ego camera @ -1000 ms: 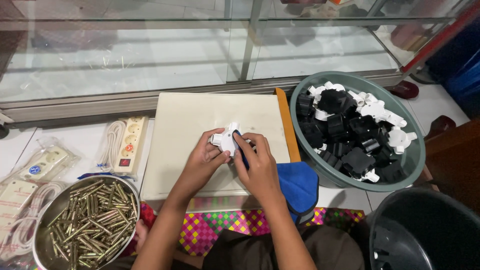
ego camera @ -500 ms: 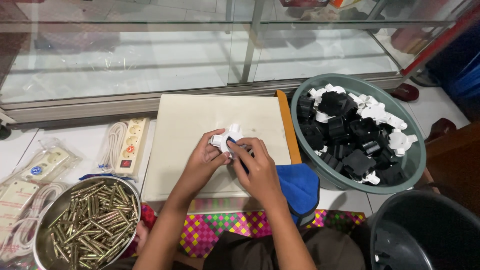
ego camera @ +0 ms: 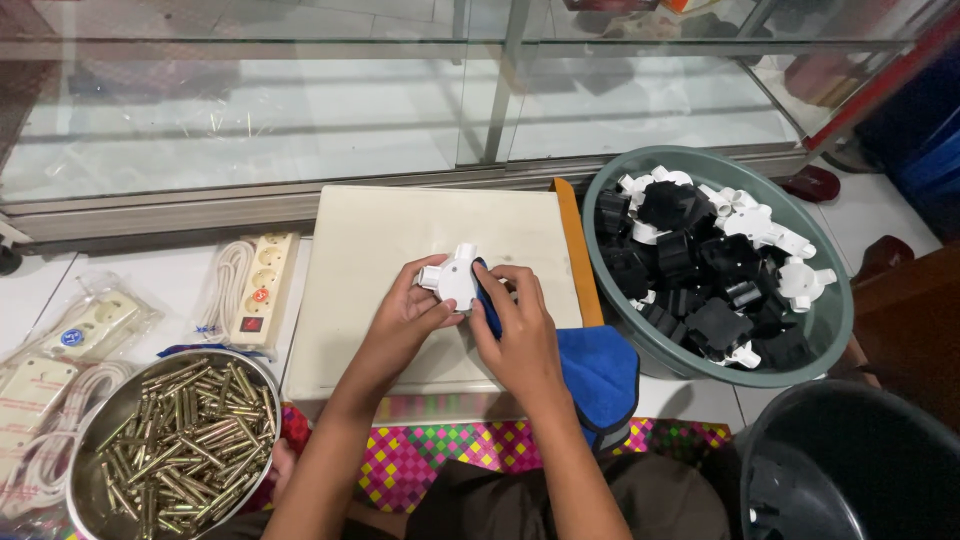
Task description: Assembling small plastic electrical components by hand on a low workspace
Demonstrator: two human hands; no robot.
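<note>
Two hands meet over the middle of a cream board [ego camera: 400,240] in the head view, the only view there is. The left hand [ego camera: 405,318] cups a white plastic plug adapter [ego camera: 456,278] from below and behind, fingers wrapped round its body. The right hand [ego camera: 520,335] is curled narrow against the adapter's right side, fingertips pressing a blue cloth [ego camera: 592,368] to it. The adapter sits just above the board, between both palms. It looks like a hard moulded shell with short round stubs branching out, glossy and probably light and stiff. The smooth surface may be slippery, so the broad central body seems the safer place to hold; the stubs give less to grip. To the right a green basin [ego camera: 830,330] holds a heap of black and white parts of the same kind. At lower left a metal bowl [ego camera: 90,440] holds brass pins, with packed power strips [ego camera: 262,285] beside it.
</note>
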